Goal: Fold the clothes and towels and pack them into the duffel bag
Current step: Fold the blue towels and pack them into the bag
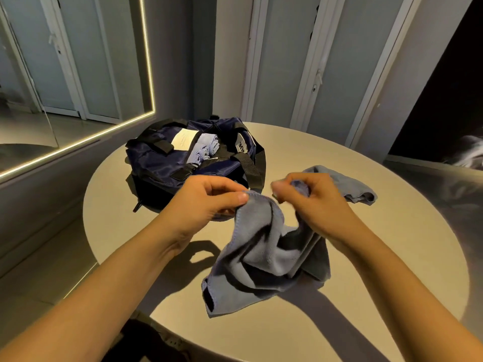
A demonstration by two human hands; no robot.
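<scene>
Fingers (241,197) of my left hand (206,198) pinch the stitched edge of a grey-blue towel (261,252), thumb on top. My right hand (316,205), a little blurred, has its fingers curled round a bunched part of the same towel. The towel hangs crumpled between both hands, its lower end resting on the desk (379,270), not yet folded. Just beyond my right hand a second cloth (350,186) lies loose on the desk, also unfolded. Further back on the left the navy duffel bag (156,165) sits open, with folded pale-blue pieces (202,150) already inside. I judge the job partly done: some pieces packed, at least two left to fold and pack. A white tag (184,141) on the bag carries print too small to read; a black-and-white label (241,147) shows only the letters "UE".
</scene>
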